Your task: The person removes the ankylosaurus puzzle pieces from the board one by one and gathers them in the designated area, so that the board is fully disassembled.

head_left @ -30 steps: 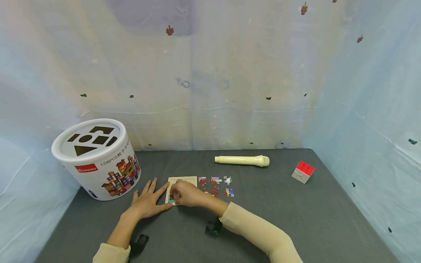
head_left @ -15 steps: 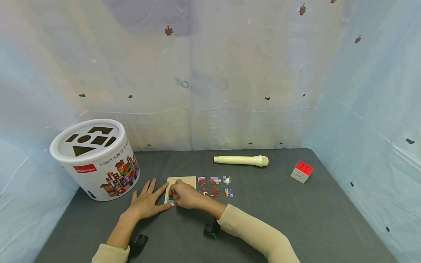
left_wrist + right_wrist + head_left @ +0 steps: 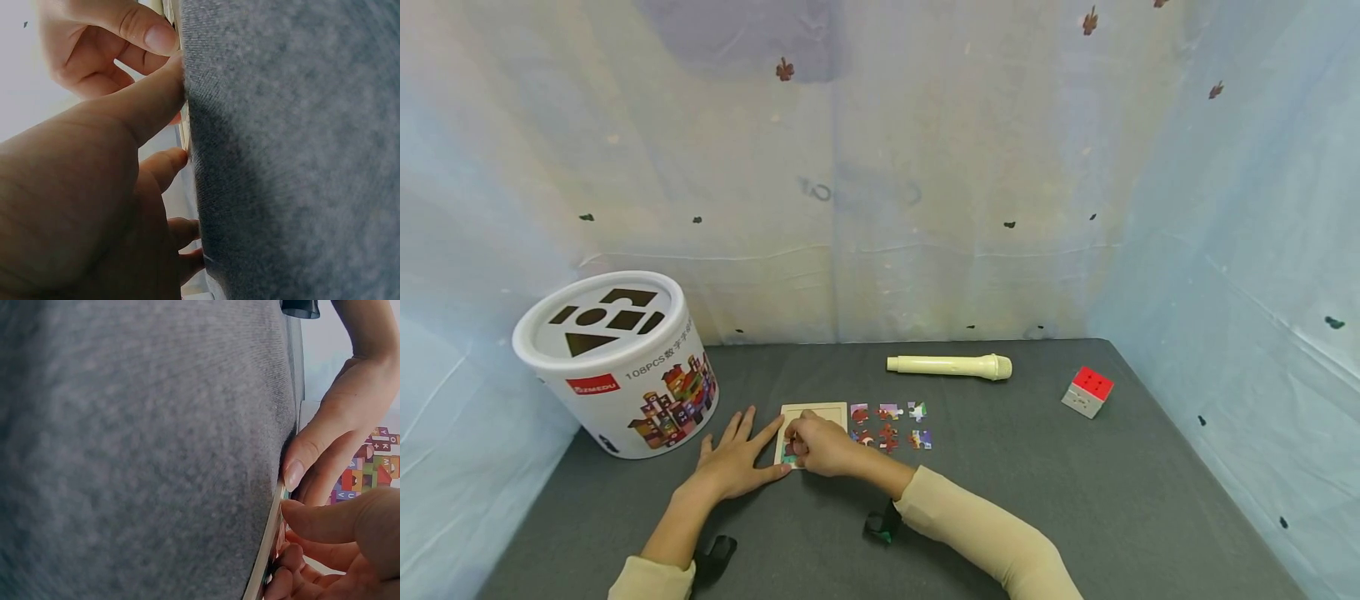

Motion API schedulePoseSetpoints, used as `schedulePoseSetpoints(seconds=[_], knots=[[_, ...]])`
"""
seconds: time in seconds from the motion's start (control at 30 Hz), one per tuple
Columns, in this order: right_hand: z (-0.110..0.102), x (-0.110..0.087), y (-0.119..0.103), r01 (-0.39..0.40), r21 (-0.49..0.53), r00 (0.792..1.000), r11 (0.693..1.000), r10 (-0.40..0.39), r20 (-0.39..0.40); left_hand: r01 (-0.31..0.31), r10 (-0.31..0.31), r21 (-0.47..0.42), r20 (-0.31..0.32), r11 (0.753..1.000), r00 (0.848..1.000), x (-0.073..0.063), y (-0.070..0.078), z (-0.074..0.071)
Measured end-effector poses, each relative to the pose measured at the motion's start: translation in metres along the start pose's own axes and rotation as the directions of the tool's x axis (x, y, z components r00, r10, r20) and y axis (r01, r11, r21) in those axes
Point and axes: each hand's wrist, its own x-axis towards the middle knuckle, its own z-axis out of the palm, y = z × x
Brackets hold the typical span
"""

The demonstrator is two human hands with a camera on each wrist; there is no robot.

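A light wooden puzzle frame [image 3: 814, 409] lies on the dark table, partly covered by my right hand [image 3: 823, 444]. With curled fingers, that hand pinches a small puzzle piece at the left part of the frame; the fingers hide most of it. Some coloured picture [image 3: 789, 455] shows in the lower left corner. My left hand [image 3: 733, 462] is spread flat, with thumb and index fingertip on the frame's left border. In the right wrist view, the left thumb [image 3: 303, 459] presses at the frame's edge, close to the right thumb [image 3: 319, 520].
Several loose puzzle pieces [image 3: 889, 437] lie in two rows right of the frame. A pale yellow toy microphone [image 3: 947, 366] lies behind them. Far right sits a red and white cube [image 3: 1087, 392]. A large white block bucket [image 3: 625, 375] stands left, near the left hand.
Both hands keep nearly the same place on the frame. The whole head view has shifted very slightly; the loose pieces have not moved.
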Motion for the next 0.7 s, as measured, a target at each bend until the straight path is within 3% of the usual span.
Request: schedulePoseSetpoints(seconds=[0.7], knots=[[-0.0002,-0.0003,-0.0001,-0.002,-0.033,1.0,0.999,0.002,-0.006,-0.012,0.012,-0.009,-0.011,1.0,1.0,-0.0002,-0.0018,0.0018]])
